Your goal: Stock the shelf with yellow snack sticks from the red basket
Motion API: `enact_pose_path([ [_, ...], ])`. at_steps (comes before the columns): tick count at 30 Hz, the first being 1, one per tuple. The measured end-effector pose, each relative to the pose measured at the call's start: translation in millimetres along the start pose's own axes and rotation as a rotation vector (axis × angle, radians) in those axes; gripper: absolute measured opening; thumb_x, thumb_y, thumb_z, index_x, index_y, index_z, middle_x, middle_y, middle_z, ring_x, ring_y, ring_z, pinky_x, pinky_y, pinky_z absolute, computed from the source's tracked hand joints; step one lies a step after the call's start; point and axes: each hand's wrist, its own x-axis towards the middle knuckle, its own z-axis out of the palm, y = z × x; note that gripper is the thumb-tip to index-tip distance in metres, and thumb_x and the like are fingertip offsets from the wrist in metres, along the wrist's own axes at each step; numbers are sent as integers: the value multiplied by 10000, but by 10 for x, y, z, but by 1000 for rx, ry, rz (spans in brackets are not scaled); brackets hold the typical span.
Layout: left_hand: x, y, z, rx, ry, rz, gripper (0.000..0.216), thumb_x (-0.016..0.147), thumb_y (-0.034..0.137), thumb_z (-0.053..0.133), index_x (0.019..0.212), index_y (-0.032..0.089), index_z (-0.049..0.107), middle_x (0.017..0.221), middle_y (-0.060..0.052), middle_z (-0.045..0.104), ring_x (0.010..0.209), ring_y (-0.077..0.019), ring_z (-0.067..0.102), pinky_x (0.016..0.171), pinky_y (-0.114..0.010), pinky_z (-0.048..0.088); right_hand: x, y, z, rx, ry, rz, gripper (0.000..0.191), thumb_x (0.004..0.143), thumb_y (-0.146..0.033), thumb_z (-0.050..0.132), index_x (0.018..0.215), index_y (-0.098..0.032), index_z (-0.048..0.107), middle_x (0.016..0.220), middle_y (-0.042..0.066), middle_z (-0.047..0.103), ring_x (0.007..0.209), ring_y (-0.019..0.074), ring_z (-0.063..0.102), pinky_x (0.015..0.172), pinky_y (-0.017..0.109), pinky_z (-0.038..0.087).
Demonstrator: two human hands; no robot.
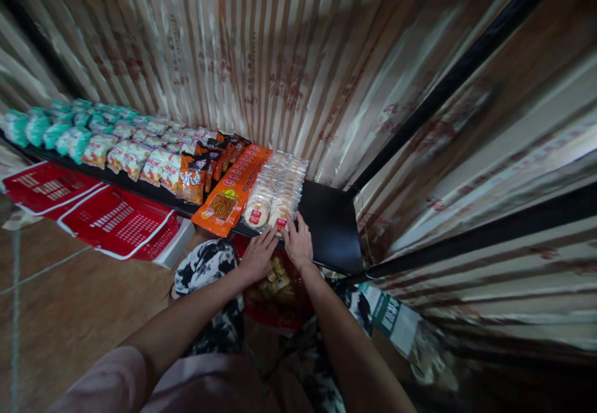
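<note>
A low black shelf (pixel 329 226) runs along a corrugated wall. Clear packs of round rice crackers (pixel 275 192) lie in a row near its right end. My left hand (pixel 258 254) rests at the shelf's front edge under those packs, fingers curled against the nearest one. Pressing on the front of the same pack, my right hand (pixel 296 242) has its fingers laid flat and slightly spread. Orange flat snack packs (pixel 232 192) lie just left of the crackers. Under my hands is a red bag of snacks (pixel 280 295) on my lap.
Further left the shelf carries rows of orange, white and teal snack bags (pixel 116 145). Red plastic baskets (pixel 112 220) stand on the floor at left. The shelf's right end is bare black. A green-and-white paper bag (pixel 389 316) lies at lower right.
</note>
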Motion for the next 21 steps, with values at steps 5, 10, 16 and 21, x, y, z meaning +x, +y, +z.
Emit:
enact_pose_path([
  [5, -19, -9, 33, -67, 48, 16, 579, 695, 46, 456, 1268, 130, 435, 1460, -135, 288, 1385, -229, 145, 1061, -464, 302, -23, -25, -19, -8, 1, 9, 502, 888, -401, 368, 1380, -315, 325, 1430, 88, 305, 1182, 262, 409, 921, 412, 381],
  [10, -81, -34, 35, -98, 172, -1, 489, 727, 38, 431, 1205, 123, 487, 1472, -139, 250, 1393, -252, 88, 1083, -497, 275, -7, -11, -6, -10, -36, 14, 570, 857, -473, 402, 1391, -297, 305, 1445, 102, 273, 1159, 282, 425, 902, 425, 381],
  [16, -102, -280, -101, -125, 305, -153, 459, 759, 84, 438, 1213, 145, 472, 1478, -118, 232, 1386, -247, 135, 1107, -500, 238, 6, -15, 22, 7, -45, 12, 607, 850, -517, 400, 1401, -295, 277, 1444, 106, 263, 1161, 291, 407, 894, 420, 368],
  [21, -128, -439, -216, -211, 358, -271, 393, 799, 129, 416, 1186, 139, 485, 1452, -121, 286, 1338, -214, 288, 1094, -410, 305, 8, -16, 39, 31, -41, 13, 616, 854, -528, 393, 1403, -274, 277, 1428, 113, 278, 1149, 295, 400, 903, 427, 353],
])
